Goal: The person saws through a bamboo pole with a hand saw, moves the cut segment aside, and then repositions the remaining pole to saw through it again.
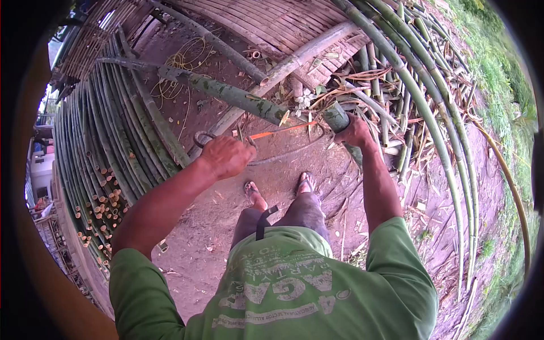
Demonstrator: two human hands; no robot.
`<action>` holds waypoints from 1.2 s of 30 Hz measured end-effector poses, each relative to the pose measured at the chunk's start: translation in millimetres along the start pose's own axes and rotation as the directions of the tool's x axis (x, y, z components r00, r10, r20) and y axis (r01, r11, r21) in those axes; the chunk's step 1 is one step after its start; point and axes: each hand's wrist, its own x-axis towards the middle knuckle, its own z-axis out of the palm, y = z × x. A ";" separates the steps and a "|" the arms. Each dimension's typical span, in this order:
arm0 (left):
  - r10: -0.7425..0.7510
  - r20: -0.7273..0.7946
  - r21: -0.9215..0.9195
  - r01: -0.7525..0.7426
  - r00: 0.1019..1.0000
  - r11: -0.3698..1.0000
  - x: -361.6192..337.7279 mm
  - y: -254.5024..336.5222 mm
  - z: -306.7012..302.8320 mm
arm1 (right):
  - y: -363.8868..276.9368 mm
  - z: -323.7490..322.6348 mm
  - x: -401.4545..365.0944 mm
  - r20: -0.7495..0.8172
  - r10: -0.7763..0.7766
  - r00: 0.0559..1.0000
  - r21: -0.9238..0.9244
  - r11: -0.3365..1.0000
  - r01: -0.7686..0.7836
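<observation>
My left hand (228,156) is closed around the handle end of a bow saw. The saw's orange blade (280,131) stretches to the right, with its curved metal frame (292,153) on the side nearer my body. My right hand (356,132) grips a short, thick piece of green bamboo (336,118), tilted, its lower part showing below my fingers. Just beyond the blade, a long green bamboo pole (238,97) ends close to the saw, lying across a pale wooden beam (232,115).
Many long bamboo poles (122,124) lie stacked at left, cut ends toward me. More curved poles (433,85) and split scraps (371,93) lie at right. A slatted bamboo platform (260,22) stands ahead, with a tangled yellow cord (184,59) on the dirt.
</observation>
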 end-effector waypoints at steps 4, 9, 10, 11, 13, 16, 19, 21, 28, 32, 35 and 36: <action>-0.058 0.048 0.079 0.054 0.997 0.995 0.8 -27.0 -3.8 | -14.7 -9.5 -16.5 -0.012 0.007 1.000 -0.031 1.000 -0.007; -0.240 0.120 0.070 0.233 0.963 0.970 -81.0 -51.0 -58.6 | -8.2 0.1 -10.8 0.010 0.001 1.000 -0.091 0.996 0.000; -0.313 0.200 0.134 0.291 0.928 0.947 -103.2 -50.6 -69.9 | -12.4 1.6 -11.7 0.039 0.008 0.999 -0.053 0.999 -0.006; -0.386 0.271 0.200 0.341 0.882 0.919 -123.3 -49.4 -76.4 | -6.3 7.8 -5.7 0.046 -0.001 0.999 -0.020 1.000 0.002; -0.479 0.170 0.262 0.429 0.861 0.864 -170.2 -53.4 -72.4 | 8.8 29.3 8.5 0.071 -0.016 0.997 0.041 0.999 0.013; -0.757 0.050 0.299 0.713 0.652 0.634 -254.9 -94.1 -72.6 | -6.7 39.1 4.9 0.091 -0.034 0.995 0.022 0.999 0.032; -0.881 -0.070 -0.005 0.883 0.468 0.470 -339.6 -83.9 -89.7 | 16.2 88.2 22.2 0.121 -0.031 0.992 0.042 0.999 0.027; -0.944 -0.124 -0.277 0.903 0.307 0.330 -357.9 -44.7 -73.7 | -3.4 107.7 9.9 0.135 0.033 0.990 -0.012 0.999 -0.031; -0.992 -0.001 -0.707 0.701 0.126 0.090 -340.5 59.0 74.1 | -138.2 99.5 18.0 0.123 -0.016 0.992 -0.182 0.982 0.039; -0.971 0.131 -0.760 0.649 0.200 0.031 -295.2 88.7 102.6 | -220.0 105.0 87.3 -0.026 -0.143 0.989 -0.166 0.977 0.137; -0.942 0.192 -0.768 0.639 0.277 0.031 -277.0 99.8 94.9 | -241.2 98.3 129.1 -0.348 -0.340 0.874 0.117 0.909 0.400; -0.934 0.198 -0.771 0.636 0.296 0.038 -275.1 102.3 96.5 | -240.9 88.7 122.5 -0.312 -0.352 0.883 0.297 0.846 0.442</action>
